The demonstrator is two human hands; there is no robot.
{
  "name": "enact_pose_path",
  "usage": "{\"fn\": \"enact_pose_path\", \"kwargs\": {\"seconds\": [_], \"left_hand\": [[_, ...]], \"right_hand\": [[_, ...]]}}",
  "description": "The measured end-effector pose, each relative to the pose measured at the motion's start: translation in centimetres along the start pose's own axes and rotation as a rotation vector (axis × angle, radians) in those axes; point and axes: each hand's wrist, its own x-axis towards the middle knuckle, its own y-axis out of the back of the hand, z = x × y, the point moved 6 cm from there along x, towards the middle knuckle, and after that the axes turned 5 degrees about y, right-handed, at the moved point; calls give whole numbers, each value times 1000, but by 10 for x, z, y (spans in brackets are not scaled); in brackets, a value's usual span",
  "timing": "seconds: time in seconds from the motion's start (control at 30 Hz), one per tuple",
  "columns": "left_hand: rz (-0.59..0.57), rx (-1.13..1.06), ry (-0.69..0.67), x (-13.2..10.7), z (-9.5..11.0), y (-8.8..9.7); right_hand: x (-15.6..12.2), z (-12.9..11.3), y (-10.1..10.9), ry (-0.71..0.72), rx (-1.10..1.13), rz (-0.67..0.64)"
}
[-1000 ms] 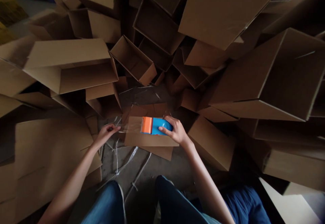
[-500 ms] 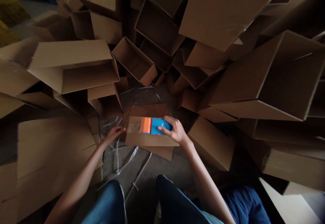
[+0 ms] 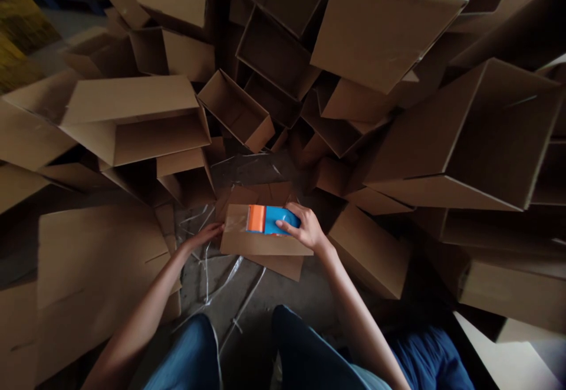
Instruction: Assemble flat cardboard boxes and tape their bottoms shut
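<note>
A small cardboard box (image 3: pixel 259 241) stands on the floor in front of my knees. On its top rests a blue and orange tape dispenser (image 3: pixel 270 220), and my right hand (image 3: pixel 306 229) is closed round its blue handle. A strip of clear tape shines on the box's left part. My left hand (image 3: pixel 204 235) reaches to the box's left edge with fingers stretched out, touching the side.
Piles of open cardboard boxes (image 3: pixel 132 119) rise all round, left, far and right. A flat cardboard sheet (image 3: pixel 97 260) lies at the left. Loose plastic straps (image 3: pixel 221 287) trail over the grey floor between the box and my legs in blue jeans (image 3: pixel 300 354).
My left hand has moved right from a pinch on the tape end to the box's left edge, fingers now stretched. The dispenser and my right hand have barely moved.
</note>
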Motion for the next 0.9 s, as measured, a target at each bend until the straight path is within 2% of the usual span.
{"fn": "enact_pose_path", "kwargs": {"seconds": [0.3, 0.53, 0.63, 0.73, 0.83, 0.9], "left_hand": [[-125, 3, 124, 11, 2, 11], [-107, -2, 146, 2, -21, -2], [-50, -21, 118, -4, -25, 1], [64, -42, 103, -5, -21, 19], [247, -69, 64, -1, -5, 41], [371, -86, 16, 2, 10, 49]], "right_hand": [[-1, 1, -2, 2, 3, 14], [-2, 1, -2, 13, -8, 16], [-3, 1, -2, 13, -9, 17], [-3, 1, -1, 15, -4, 20], [-2, 1, -2, 10, 5, 12], [-2, 1, -2, 8, 16, 7]]}}
